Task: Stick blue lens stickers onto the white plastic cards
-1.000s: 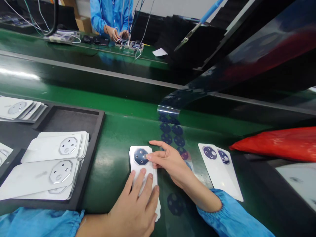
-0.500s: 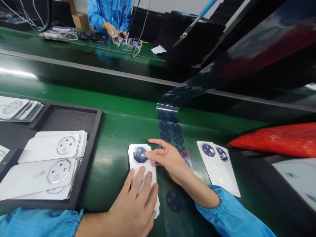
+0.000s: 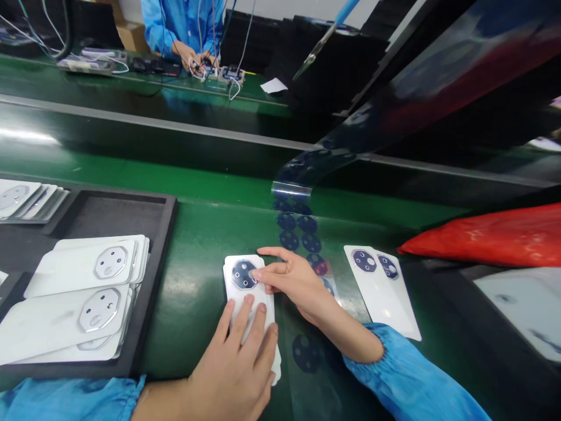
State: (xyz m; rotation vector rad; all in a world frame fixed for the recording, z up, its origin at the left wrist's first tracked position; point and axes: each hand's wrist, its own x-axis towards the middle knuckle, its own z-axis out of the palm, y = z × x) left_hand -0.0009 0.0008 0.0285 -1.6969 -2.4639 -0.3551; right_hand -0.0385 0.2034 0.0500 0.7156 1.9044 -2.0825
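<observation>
A small stack of white phone back covers (image 3: 234, 297) lies on the green bench in front of me. Over the camera area of the top cover sits a dark blue round sticker (image 3: 242, 275) with several holes. My left hand (image 3: 239, 356) rests flat on the lower part of this stack, its fingers spread. With its thumb tip on the sticker's right edge, my right hand (image 3: 291, 280) leans over the cover's upper right side. Its index finger stretches out past the thumb, and the other fingers are curled and partly hidden.
A clear strip of dark stickers (image 3: 289, 240) runs along the bench beneath my right arm. Two white covers with dark stickers (image 3: 381, 292) lie to the right, near a red bag (image 3: 486, 237). A black tray (image 3: 162, 251) at left holds more covers. Across the bench, a person handles wired parts.
The whole view has shifted slightly. My hands stay in nearly the same places on the cover, with my right thumb still at the sticker's edge.
</observation>
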